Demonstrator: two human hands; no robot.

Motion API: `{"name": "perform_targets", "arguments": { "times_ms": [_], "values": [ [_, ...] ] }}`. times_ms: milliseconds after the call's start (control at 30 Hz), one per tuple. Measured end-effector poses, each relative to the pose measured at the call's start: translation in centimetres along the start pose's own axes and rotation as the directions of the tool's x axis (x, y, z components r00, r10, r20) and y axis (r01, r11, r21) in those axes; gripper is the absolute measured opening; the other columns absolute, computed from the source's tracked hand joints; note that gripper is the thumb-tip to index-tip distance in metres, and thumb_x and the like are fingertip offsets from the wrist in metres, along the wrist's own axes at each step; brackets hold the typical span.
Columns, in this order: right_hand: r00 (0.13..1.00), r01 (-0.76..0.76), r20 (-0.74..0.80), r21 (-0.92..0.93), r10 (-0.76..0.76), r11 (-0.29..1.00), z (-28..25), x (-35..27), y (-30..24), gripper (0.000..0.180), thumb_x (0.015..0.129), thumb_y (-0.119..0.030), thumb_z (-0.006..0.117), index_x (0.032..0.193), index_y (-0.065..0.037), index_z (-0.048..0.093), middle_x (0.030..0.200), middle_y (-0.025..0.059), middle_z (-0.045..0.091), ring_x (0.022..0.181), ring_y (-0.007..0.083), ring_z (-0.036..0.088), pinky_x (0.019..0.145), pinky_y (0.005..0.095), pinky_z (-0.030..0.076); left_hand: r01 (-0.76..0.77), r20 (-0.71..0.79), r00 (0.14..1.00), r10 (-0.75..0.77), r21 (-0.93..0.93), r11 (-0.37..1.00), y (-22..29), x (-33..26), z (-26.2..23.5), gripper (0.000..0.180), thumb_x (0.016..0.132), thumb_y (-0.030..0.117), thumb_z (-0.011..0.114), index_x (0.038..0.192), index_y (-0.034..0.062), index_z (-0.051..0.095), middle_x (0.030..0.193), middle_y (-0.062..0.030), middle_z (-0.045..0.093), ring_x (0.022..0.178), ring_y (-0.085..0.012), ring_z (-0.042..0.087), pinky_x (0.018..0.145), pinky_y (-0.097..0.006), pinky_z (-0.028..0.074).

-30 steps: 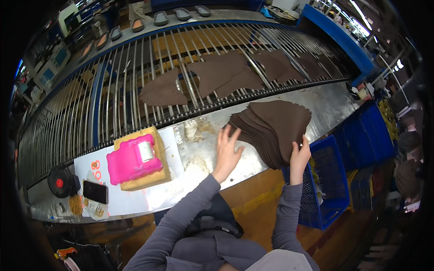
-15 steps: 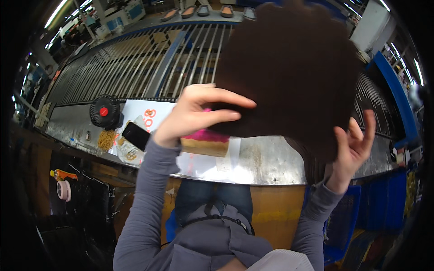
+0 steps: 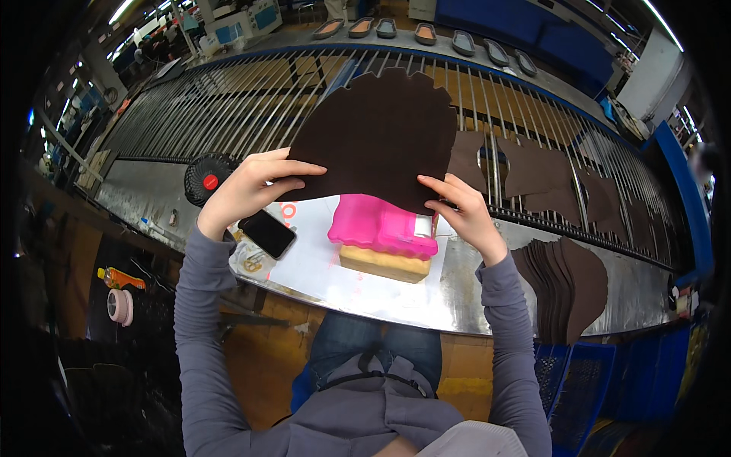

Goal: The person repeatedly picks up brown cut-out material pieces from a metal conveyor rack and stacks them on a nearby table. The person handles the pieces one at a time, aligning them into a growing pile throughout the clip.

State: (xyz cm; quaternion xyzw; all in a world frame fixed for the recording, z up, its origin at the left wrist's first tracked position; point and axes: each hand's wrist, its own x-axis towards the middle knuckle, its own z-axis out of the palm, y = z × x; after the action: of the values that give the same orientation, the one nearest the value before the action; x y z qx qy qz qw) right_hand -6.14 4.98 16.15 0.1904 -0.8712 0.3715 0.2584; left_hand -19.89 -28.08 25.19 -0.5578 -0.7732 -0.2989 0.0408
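Note:
A dark brown cut piece [image 3: 377, 129], like leather or fabric sheet with a notched far edge, is held up over the bench. My left hand [image 3: 255, 186] pinches its near left corner between thumb and fingers. At the near right corner my right hand [image 3: 468, 213] grips the same piece. Just below it, a bright pink tray-like container [image 3: 365, 225] with a wavy rim sits on a tan block [image 3: 381, 263]. Part of the container is hidden by the piece. To the right of my right hand lies a fanned stack of similar brown pieces [image 3: 582, 282].
Behind the metal bench [image 3: 476, 293] runs a roller conveyor [image 3: 228, 114] with several brown pieces [image 3: 537, 171] on it. A phone [image 3: 266, 232] and a black fan [image 3: 209, 179] stand left. Shoe-sole-shaped parts [image 3: 426, 34] line the far ledge. Blue crates [image 3: 579, 381] are at lower right.
The brown piece has moved left and farther from the camera, above the pink container. My right hand has come left with it, nearer my left hand. The stack at right is now uncovered.

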Motion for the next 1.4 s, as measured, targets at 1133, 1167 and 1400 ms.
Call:
{"name": "perform_targets", "arguments": {
  "times_ms": [1133, 1167, 1400],
  "values": [
    [0.921, -0.225, -0.352, -0.129, 0.168, 0.966, 0.9, -12.2, 6.9, 0.039, 0.079, 0.004, 0.074, 0.116, -0.006, 0.070, 0.107, 0.0132, 0.069, 0.092, 0.0259, 0.068, 0.077, 0.0325, 0.053, -0.302, 0.232, 0.926, 0.297, -0.013, 0.953, 2.4, 8.0, 10.1, 0.049, 0.070, -0.007, 0.059, 0.115, 0.0083, 0.070, 0.099, -0.0102, 0.067, 0.078, -0.0313, 0.065, 0.065, -0.037, 0.052],
    [0.913, -0.237, -0.367, -0.124, 0.178, 0.964, 0.8, -12.7, 7.1, 0.039, 0.079, 0.005, 0.074, 0.116, -0.006, 0.070, 0.107, 0.0133, 0.069, 0.091, 0.0256, 0.068, 0.077, 0.0325, 0.053, -0.312, 0.237, 0.921, 0.308, -0.023, 0.950, 2.5, 8.4, 10.6, 0.049, 0.070, -0.007, 0.059, 0.115, 0.0083, 0.069, 0.099, -0.0101, 0.067, 0.078, -0.0313, 0.065, 0.066, -0.037, 0.052],
    [0.873, -0.372, -0.397, -0.169, 0.283, 0.913, -2.8, -16.3, 6.0, 0.037, 0.079, 0.008, 0.072, 0.115, -0.003, 0.070, 0.096, 0.0122, 0.067, 0.080, 0.0214, 0.066, 0.068, 0.0287, 0.050, -0.321, 0.304, 0.890, 0.341, -0.114, 0.940, 3.5, 11.4, 13.8, 0.047, 0.074, -0.005, 0.061, 0.118, 0.0083, 0.069, 0.104, -0.0110, 0.067, 0.087, -0.0323, 0.066, 0.074, -0.039, 0.054]
  ]
}}
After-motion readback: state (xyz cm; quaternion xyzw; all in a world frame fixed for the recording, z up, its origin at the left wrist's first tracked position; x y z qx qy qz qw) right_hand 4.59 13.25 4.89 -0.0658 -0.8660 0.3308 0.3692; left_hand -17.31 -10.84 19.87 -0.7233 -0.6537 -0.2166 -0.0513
